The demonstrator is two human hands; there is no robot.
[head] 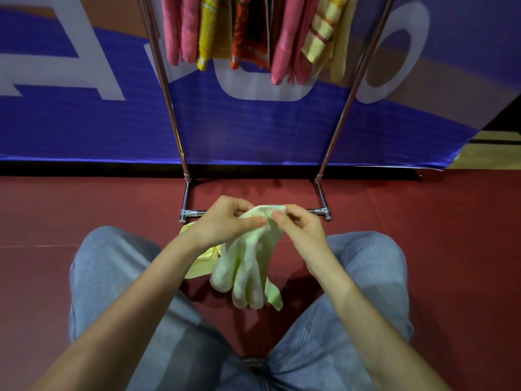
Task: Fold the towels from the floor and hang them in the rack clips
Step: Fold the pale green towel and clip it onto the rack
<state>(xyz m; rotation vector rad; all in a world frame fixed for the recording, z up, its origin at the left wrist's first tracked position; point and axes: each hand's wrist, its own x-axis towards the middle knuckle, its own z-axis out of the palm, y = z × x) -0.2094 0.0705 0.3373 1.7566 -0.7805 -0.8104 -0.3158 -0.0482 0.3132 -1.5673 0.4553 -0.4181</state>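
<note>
A pale green towel [248, 263] hangs bunched between my hands, above the red floor and between my knees. My left hand [225, 224] grips its top edge from the left, and my right hand [298, 230] pinches the same edge from the right. A pale yellow towel [201, 259] lies partly hidden under my left wrist and the green one. The metal rack [337, 134] stands just ahead. Several towels hang from its top: pink [180, 29], yellow [210, 32], orange [248, 38], pink [290, 46] and yellow striped [324, 38]. The clips are out of view.
The rack's base bar [194, 213] lies on the floor right behind my hands. A blue banner with white letters [84, 122] covers the wall behind the rack. My knees in jeans [112, 263] flank the towels.
</note>
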